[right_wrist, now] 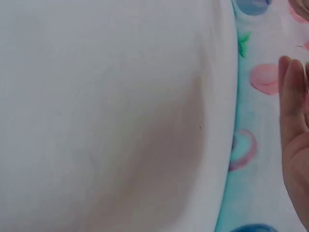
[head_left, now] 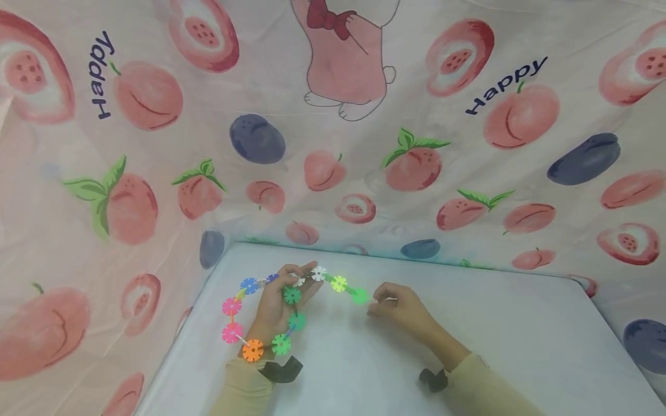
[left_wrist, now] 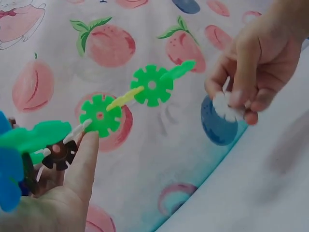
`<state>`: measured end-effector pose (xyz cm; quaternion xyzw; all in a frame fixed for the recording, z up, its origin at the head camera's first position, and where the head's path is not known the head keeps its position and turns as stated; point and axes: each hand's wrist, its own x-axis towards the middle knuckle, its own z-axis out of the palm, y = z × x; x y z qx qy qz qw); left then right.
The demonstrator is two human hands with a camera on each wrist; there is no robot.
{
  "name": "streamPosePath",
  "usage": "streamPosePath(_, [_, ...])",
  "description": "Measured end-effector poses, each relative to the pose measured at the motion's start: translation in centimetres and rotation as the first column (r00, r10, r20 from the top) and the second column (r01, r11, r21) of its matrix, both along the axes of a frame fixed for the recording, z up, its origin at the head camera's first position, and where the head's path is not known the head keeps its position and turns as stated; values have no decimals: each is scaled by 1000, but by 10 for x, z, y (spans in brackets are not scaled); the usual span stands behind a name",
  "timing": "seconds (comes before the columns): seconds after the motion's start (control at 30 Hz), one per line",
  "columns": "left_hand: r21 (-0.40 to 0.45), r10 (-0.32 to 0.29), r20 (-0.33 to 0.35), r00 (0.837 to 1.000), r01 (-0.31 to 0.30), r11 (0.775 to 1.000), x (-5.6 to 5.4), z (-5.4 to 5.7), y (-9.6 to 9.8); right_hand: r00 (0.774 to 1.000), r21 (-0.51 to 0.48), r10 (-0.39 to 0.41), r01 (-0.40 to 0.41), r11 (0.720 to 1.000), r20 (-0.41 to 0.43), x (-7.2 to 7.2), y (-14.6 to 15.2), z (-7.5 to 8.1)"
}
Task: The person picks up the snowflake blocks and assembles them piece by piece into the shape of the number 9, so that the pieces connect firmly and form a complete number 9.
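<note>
My left hand point(head_left: 273, 303) holds a looped chain of slotted plastic snowflake discs, with an orange disc point(head_left: 253, 350) hanging lowest beside the wrist. Pink, blue and green discs make up other parts of the loop. From the left fingers a free end stretches rightward, through a white disc point(head_left: 319, 273) and a yellow-green disc point(head_left: 339, 283) to a bright green disc point(head_left: 359, 296). Just beyond that end, my right hand point(head_left: 403, 309) pinches a separate white disc point(left_wrist: 224, 107) between thumb and fingers. Only part of the right hand point(right_wrist: 297, 130) shows in the right wrist view.
Both hands are above a white-covered table point(head_left: 354, 370). Fruit-print cloth point(head_left: 364, 156) rises behind the table and along its sides. Dark straps point(head_left: 281, 370) hang at both wrists.
</note>
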<state>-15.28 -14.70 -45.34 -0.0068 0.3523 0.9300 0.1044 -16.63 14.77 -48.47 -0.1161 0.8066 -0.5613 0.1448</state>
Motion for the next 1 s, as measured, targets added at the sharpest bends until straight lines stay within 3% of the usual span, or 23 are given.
streamPosePath(0.27, [24, 38, 42, 998, -39, 999, -3, -4, -1, 992, -42, -46, 42, 998, -114, 8, 9, 15])
streamPosePath(0.57, [31, 29, 8, 1000, -29, 999, -1, -3, 1, 989, -60, -78, 71, 996, -124, 14, 4, 24])
streamPosePath(0.77, [32, 36, 20, 999, -36, 999, -2, -4, 3, 985, -86, -93, 80, 993, -148, 15, 0, 26])
streamPosePath(1.0, [-13, 36, 3, 999, -36, 999, 0, -2, 6, 974, -78, -120, 107, 991, -190, 18, -4, 27])
